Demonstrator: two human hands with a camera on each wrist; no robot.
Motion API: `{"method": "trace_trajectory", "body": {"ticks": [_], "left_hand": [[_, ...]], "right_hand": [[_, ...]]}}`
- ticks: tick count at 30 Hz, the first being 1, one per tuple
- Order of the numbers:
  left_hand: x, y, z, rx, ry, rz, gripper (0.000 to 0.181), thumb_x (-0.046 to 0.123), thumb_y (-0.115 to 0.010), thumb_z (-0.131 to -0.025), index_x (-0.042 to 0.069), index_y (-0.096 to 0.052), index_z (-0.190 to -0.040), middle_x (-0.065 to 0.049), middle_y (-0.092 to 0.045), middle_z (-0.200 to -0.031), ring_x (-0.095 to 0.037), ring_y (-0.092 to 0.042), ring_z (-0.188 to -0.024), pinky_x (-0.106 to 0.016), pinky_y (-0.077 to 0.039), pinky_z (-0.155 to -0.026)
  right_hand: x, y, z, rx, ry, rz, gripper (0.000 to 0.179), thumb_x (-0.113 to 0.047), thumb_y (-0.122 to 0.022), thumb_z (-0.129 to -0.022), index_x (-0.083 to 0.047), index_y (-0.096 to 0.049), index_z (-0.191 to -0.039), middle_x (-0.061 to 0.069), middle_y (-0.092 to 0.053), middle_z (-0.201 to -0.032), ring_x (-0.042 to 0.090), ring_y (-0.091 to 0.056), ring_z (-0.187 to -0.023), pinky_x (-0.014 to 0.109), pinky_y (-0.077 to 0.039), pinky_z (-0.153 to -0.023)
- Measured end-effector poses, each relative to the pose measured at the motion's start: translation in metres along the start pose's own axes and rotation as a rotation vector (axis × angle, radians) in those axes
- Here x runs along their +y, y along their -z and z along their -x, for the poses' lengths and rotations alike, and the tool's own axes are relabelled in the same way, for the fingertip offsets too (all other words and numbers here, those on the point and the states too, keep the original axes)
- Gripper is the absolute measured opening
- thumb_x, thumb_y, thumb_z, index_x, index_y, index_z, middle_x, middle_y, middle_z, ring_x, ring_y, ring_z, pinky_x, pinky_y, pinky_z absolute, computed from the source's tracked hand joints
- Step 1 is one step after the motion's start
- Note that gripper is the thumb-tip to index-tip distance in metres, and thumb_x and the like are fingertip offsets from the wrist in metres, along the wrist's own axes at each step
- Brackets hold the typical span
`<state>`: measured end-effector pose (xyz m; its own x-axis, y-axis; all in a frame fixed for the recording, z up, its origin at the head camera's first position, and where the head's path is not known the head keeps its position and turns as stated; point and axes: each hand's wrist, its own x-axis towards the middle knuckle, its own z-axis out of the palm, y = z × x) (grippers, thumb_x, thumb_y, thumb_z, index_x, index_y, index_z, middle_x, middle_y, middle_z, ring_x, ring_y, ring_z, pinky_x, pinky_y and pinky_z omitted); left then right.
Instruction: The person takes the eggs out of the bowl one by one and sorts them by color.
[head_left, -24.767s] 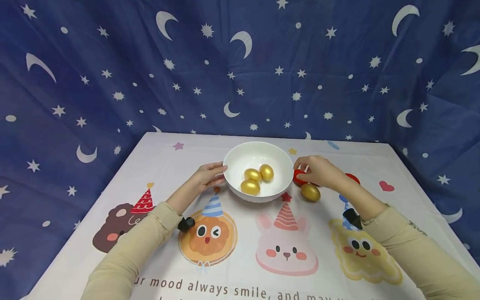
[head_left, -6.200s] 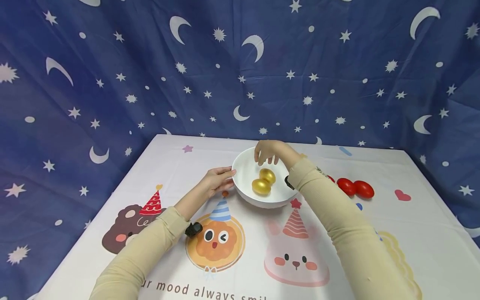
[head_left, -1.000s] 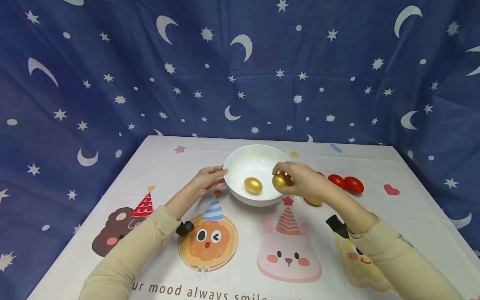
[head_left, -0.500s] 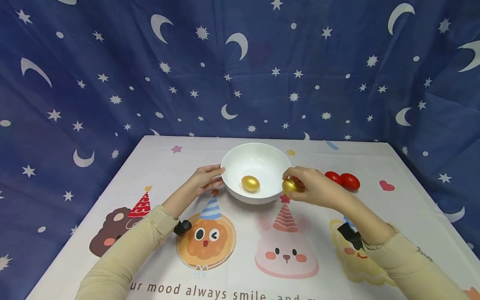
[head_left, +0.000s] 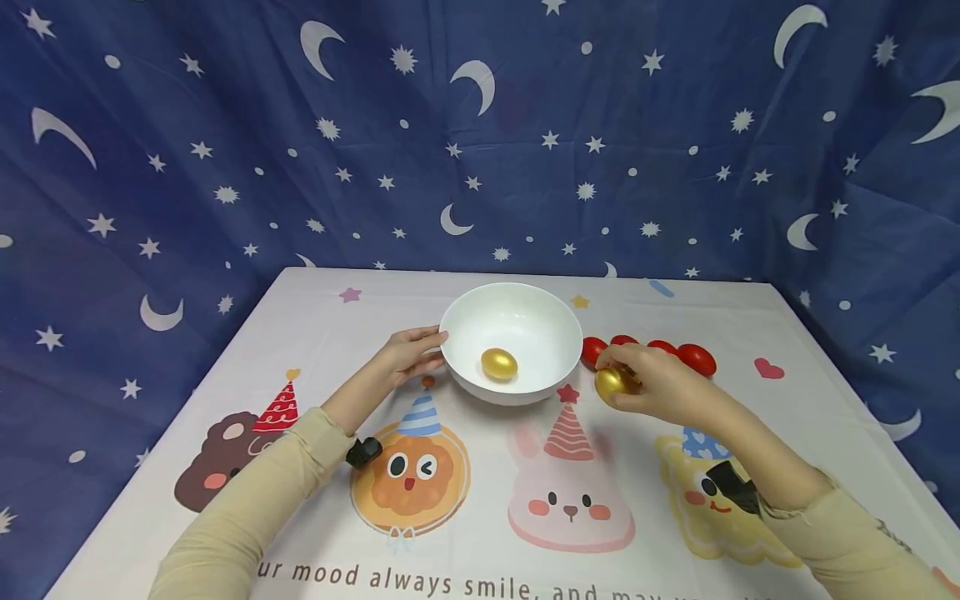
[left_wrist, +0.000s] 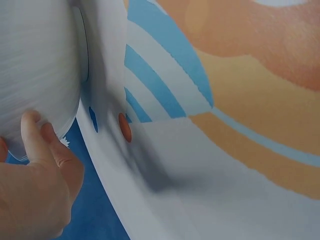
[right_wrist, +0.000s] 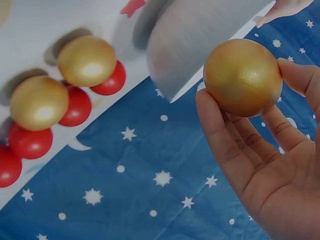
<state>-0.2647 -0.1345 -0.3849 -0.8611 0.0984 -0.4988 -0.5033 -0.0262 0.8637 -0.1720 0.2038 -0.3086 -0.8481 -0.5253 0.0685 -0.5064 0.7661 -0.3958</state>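
Note:
My left hand (head_left: 408,354) grips the left rim of a white bowl (head_left: 543,333), thumb at the edge and fingers against its outer wall. One gold egg (head_left: 498,364) lies inside the bowl. To the right of the bowl, my right hand (head_left: 663,383) pinches another gold egg (head_left: 611,385) between thumb and fingertips. The right wrist view shows this held egg (right_wrist: 243,75) raised in the fingers. Two more gold eggs (right_wrist: 87,60) lie on the table in that view, beside several red eggs (right_wrist: 30,142); in the head view the right hand hides those two.
A row of red eggs (head_left: 697,359) runs rightward from the bowl, partly behind the right hand. The printed white tablecloth (head_left: 360,333) covers the table, and a dark blue curtain (head_left: 337,200) with moons and stars hangs behind its far edge.
The right hand has carried the gold egg from over the bowl's right rim to the right. Earlier the bowl held three gold eggs, then two, now one. The left hand stays at the rim.

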Motion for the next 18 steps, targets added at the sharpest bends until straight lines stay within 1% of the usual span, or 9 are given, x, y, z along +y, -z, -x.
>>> {"method": "trace_trajectory", "body": {"ticks": [4, 8, 13, 18], "left_hand": [[0.000, 0.000, 0.001, 0.002, 0.002, 0.005, 0.052, 0.018, -0.059, -0.094, 0.008, -0.041, -0.142, -0.017, -0.047, -0.139, -0.005, -0.063, -0.074, -0.015, -0.060, -0.075], [0.001, 0.000, 0.001, 0.001, 0.000, 0.006, 0.053, 0.018, -0.059, -0.094, 0.008, -0.040, -0.143, -0.017, -0.046, -0.140, -0.008, -0.062, -0.081, -0.016, -0.060, -0.076], [0.000, 0.000, -0.001, -0.005, -0.007, 0.001, 0.054, 0.019, -0.058, -0.094, 0.008, -0.038, -0.144, -0.017, -0.046, -0.139, -0.010, -0.062, -0.086, -0.015, -0.059, -0.076], [-0.001, 0.000, 0.000, 0.000, -0.011, -0.008, 0.054, 0.019, -0.058, -0.095, 0.008, -0.038, -0.144, -0.017, -0.047, -0.139, -0.012, -0.062, -0.091, -0.015, -0.059, -0.076]], "right_hand": [[0.004, 0.003, 0.006, -0.008, -0.008, -0.006, 0.031, -0.004, -0.076, -0.074, -0.005, -0.063, -0.102, 0.001, -0.062, -0.088, 0.014, -0.052, -0.077, 0.018, -0.055, -0.062], [0.010, 0.005, 0.013, -0.005, -0.023, -0.005, 0.032, -0.005, -0.077, -0.073, -0.003, -0.063, -0.102, 0.003, -0.063, -0.091, 0.014, -0.054, -0.078, 0.020, -0.056, -0.062], [0.020, 0.006, 0.019, -0.011, -0.064, -0.002, 0.031, -0.004, -0.078, -0.072, -0.003, -0.064, -0.099, 0.002, -0.062, -0.086, 0.013, -0.052, -0.075, 0.017, -0.054, -0.059], [0.036, 0.002, 0.028, -0.003, -0.063, -0.001, 0.033, -0.003, -0.079, -0.070, -0.004, -0.065, -0.101, 0.001, -0.063, -0.088, 0.013, -0.051, -0.076, 0.016, -0.053, -0.059]]}}
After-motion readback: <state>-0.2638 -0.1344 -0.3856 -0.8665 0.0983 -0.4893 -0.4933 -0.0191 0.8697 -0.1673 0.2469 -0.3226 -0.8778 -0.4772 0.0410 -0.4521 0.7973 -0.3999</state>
